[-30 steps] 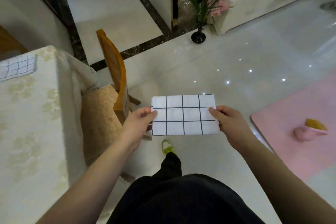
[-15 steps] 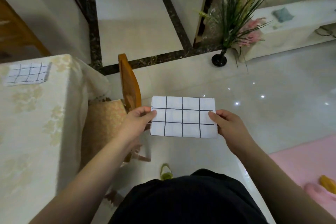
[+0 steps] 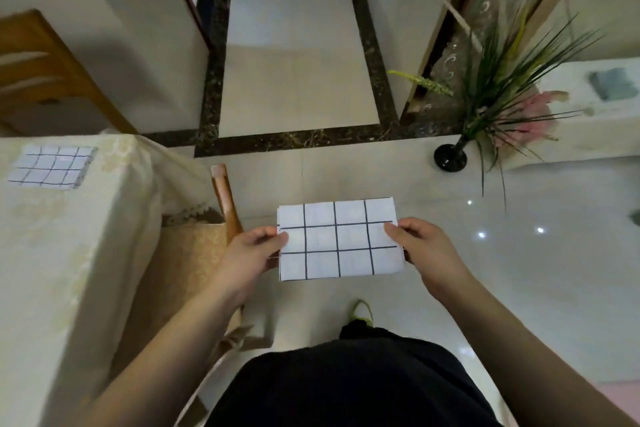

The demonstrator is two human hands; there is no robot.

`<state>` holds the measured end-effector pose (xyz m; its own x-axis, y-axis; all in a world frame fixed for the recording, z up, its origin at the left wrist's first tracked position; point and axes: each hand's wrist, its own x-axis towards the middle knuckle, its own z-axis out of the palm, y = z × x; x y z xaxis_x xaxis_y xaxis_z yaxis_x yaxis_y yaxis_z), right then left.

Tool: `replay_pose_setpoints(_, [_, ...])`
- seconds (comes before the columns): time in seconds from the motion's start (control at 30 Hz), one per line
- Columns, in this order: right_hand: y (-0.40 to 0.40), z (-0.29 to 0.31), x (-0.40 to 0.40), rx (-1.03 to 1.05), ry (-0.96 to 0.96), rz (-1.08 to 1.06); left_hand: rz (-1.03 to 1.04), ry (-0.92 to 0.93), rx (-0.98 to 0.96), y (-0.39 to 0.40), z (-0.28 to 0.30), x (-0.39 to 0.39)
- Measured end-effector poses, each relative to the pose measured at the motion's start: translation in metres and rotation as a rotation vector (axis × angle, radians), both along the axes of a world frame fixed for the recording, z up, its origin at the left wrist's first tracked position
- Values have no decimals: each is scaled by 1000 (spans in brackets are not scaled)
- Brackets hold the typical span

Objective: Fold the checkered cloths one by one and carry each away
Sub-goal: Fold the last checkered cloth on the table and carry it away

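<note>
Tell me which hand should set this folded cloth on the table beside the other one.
Probably the left hand. It grips the left edge of the folded white checkered cloth, nearest the table with the cream floral tablecloth, where the other folded checkered cloth lies. The right hand is farther away.

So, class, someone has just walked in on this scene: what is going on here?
A person is standing on a glossy tiled floor, holding a folded checkered cloth flat in front of them, the left hand pinching one short edge and the right hand the other. A second checkered cloth lies on the covered table to their left, beside a wooden chair.
</note>
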<state>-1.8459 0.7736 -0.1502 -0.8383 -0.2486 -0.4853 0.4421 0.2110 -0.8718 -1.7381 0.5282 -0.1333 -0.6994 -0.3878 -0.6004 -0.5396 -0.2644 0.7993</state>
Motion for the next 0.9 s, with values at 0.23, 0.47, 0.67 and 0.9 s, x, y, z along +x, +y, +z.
replay_pose_setpoints(0.23, [-29, 5, -89, -17, -17, 134, 160, 16, 27, -6, 10, -53])
replay_pose_setpoints(0.47, [-90, 7, -154, 24, -8, 281, 278, 2, 49, -50, 0, -92])
replay_pose_setpoints(0.67, [-167, 5, -212, 81, 8, 390, 313, 20, 99, -112, -14, -128])
replay_pose_setpoints(0.9, [-253, 8, -269, 145, 16, 449, 369, 29, 107, -184, -13, -174])
